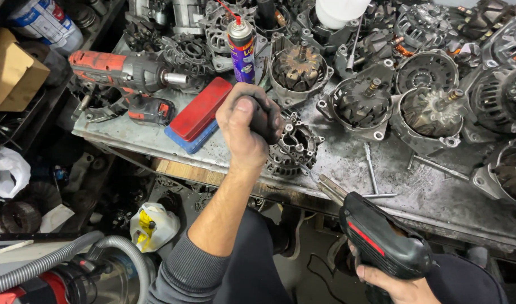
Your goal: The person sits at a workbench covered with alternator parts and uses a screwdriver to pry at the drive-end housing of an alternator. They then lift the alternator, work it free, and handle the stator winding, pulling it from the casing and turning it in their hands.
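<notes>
My left hand (245, 126) is closed in a fist around a dark, grimy handle-like object (267, 118), right over a small alternator part (294, 147) that lies at the bench's front edge. What the dark object is I cannot tell. My right hand (394, 284), low at the bottom right, grips a black gun-shaped tool with a red stripe (382, 236). Its metal tip (325, 186) points up and left and ends close to the alternator part.
The grey metal bench (404, 186) carries several opened alternators (359, 104), a red power drill (128, 73), a red and blue flat case (199, 112), a spray can (242, 49) and loose long bolts (371, 169). A hose (72, 256) and a plastic bag (151, 225) sit below on the left.
</notes>
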